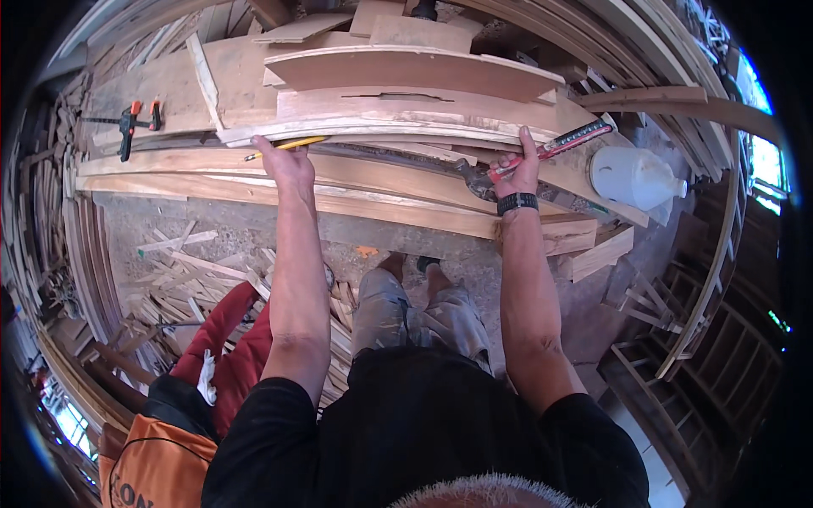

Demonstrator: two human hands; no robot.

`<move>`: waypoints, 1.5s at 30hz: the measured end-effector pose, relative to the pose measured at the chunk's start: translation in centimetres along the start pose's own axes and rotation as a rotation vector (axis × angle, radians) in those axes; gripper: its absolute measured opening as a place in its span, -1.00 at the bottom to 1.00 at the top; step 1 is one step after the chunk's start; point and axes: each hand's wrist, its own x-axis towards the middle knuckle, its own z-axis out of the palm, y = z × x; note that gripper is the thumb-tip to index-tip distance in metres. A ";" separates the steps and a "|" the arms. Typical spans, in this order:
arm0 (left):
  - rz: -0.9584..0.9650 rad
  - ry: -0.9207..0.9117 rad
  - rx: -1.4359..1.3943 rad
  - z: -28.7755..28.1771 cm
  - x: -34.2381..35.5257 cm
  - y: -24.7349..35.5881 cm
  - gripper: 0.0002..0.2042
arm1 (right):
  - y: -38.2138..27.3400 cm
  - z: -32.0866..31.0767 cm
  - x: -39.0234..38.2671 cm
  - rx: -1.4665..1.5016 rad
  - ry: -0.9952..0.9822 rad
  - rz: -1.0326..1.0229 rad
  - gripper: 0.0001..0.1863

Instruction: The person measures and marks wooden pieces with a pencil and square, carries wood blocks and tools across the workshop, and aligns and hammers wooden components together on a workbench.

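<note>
My left hand (290, 162) is closed on the near left part of a stack of thin wooden boards (381, 129), thumb on top. A yellow pencil (305, 142) is tucked in the same hand and lies across under the boards' edge. At the stack's right end my right hand (523, 172) is closed, its thumb up against the board ends. That hand also holds a hammer (584, 135) with a red and black handle; its metal head points left, above the long planks (381, 182). What the hidden fingers touch under the boards cannot be seen.
An orange and black clamp (129, 129) lies at the far left. A white plastic jug (631, 176) rests on its side at right. Wood scraps (182, 262) litter the floor. A person in an orange and black top (161, 461) is close on my left. Lumber stacks surround the workplace.
</note>
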 end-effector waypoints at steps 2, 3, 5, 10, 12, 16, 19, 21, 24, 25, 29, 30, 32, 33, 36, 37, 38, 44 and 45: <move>0.030 -0.033 0.017 0.1 -0.3 0.2 -0.39 | -0.3 -0.5 -0.3 0.004 -0.008 -0.033 -0.64; 0.044 -0.079 -0.005 -1.1 0.5 0.8 -0.40 | -0.1 0.2 -0.8 0.008 -0.011 -0.038 -0.64; 0.028 -0.098 0.051 -1.3 0.3 1.1 -0.39 | -0.3 0.3 -1.0 0.006 0.001 -0.040 -0.64; -0.040 -0.030 0.112 -1.0 0.2 0.5 -0.39 | 0.0 -0.8 0.4 -0.020 0.076 -0.011 -0.41; -0.031 -0.021 0.127 -1.0 1.1 0.5 -0.39 | 0.0 -1.4 0.8 -0.024 0.123 0.012 -0.26; -0.066 -0.015 0.142 -2.1 2.4 1.0 -0.38 | -2.3 -4.9 0.7 -0.110 0.285 -0.114 -0.08; -0.059 -0.086 0.168 -1.8 3.5 0.1 -0.42 | -5.2 -9.2 3.2 -0.183 0.072 -0.079 -0.15; -0.055 -0.141 0.182 -3.3 5.1 0.5 -0.42 | -5.9 -9.5 3.9 -0.207 -0.038 -0.055 -0.44; -0.029 -0.113 0.199 -4.2 5.9 0.3 -0.37 | -6.2 -8.3 3.6 -0.370 -0.178 0.034 -0.50; -0.035 -0.101 0.196 -4.3 5.9 0.4 -0.37 | -6.4 -7.8 3.5 -0.453 -0.157 0.083 -0.53; 0.030 -0.184 0.204 -4.4 7.1 1.1 -0.38 | -6.4 -7.1 3.8 -0.311 -0.170 0.033 -0.56; 0.069 -0.228 0.209 -5.2 8.3 2.3 -0.38 | -6.2 -6.3 3.1 -0.292 -0.184 0.028 -0.56; 0.041 -0.191 0.212 -3.2 5.3 -0.4 -0.41 | -6.5 -8.2 2.0 -0.215 -0.147 -0.103 -0.60; 0.057 -0.223 0.234 -3.2 5.1 0.1 -0.41 | -6.4 -8.7 1.2 -0.180 -0.148 -0.109 -0.61; 0.094 -0.318 0.286 -4.5 5.1 3.5 -0.36 | -5.5 -9.9 -1.0 -0.211 -0.150 -0.089 -0.63; 0.073 -0.325 0.290 -4.8 4.0 3.4 -0.38 | -5.4 -11.2 -2.1 -0.225 -0.151 -0.096 -0.64; 0.052 -0.332 0.294 -4.9 2.9 3.0 -0.40 | -5.5 -12.6 -3.1 -0.240 -0.150 -0.104 -0.65; 0.045 -0.329 0.249 -11.9 -0.3 4.7 -0.45 | -4.6 -18.2 -7.1 -0.155 -0.199 -0.138 -0.65; 0.049 -0.336 0.248 -13.0 -1.7 5.0 -0.45 | -4.7 -20.1 -8.3 -0.181 -0.192 -0.133 -0.66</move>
